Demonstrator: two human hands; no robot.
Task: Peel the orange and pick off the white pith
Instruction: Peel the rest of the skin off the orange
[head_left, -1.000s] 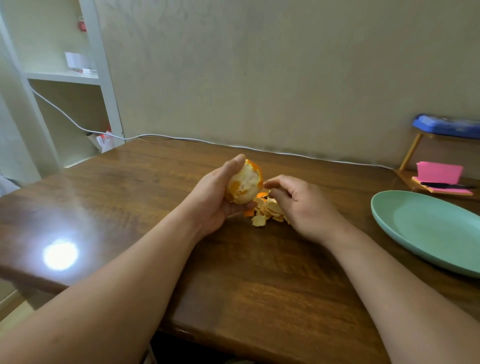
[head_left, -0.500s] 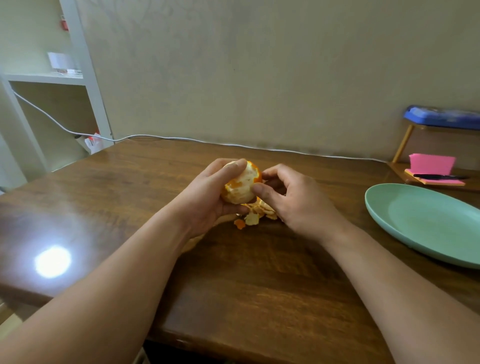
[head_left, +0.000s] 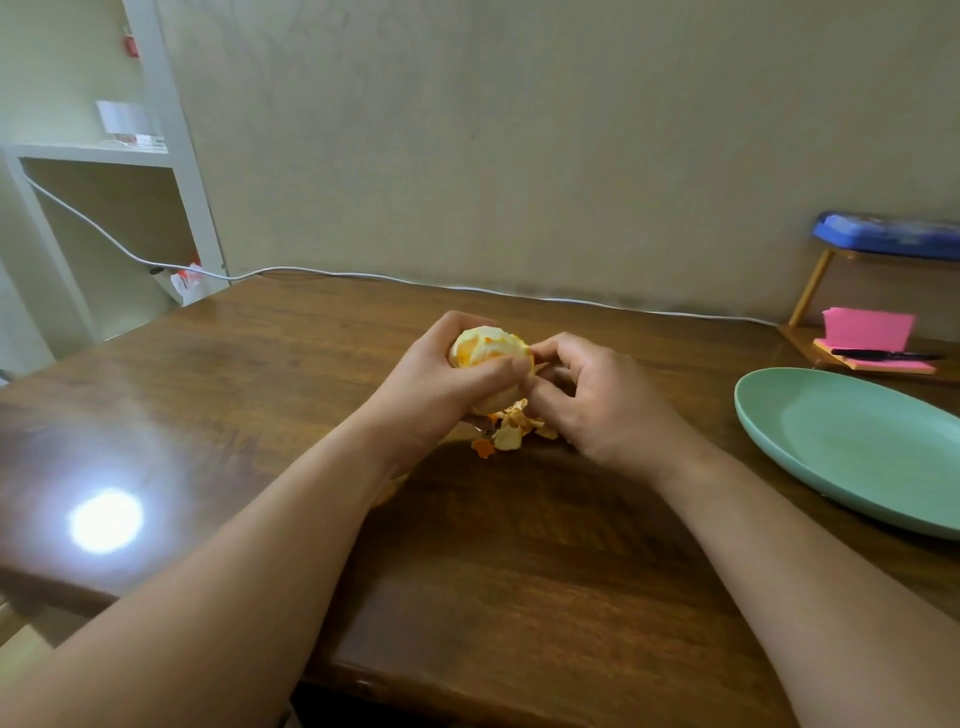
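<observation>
Orange (head_left: 485, 351), mostly peeled, gripped in left hand (head_left: 441, 387) above wooden surface (head_left: 260, 374); right hand (head_left: 597, 408) curled, fingertips pinching at its right side. Peel scraps (head_left: 511, 434) heaped just beneath.

left hand (head_left: 441, 382), right hand (head_left: 602, 415), forearms (head_left: 249, 582) bare

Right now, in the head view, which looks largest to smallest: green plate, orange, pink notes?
1. green plate: clearly largest.
2-3. pink notes and orange look alike; the left hand hides part of the orange, so I leave them tied.
</observation>
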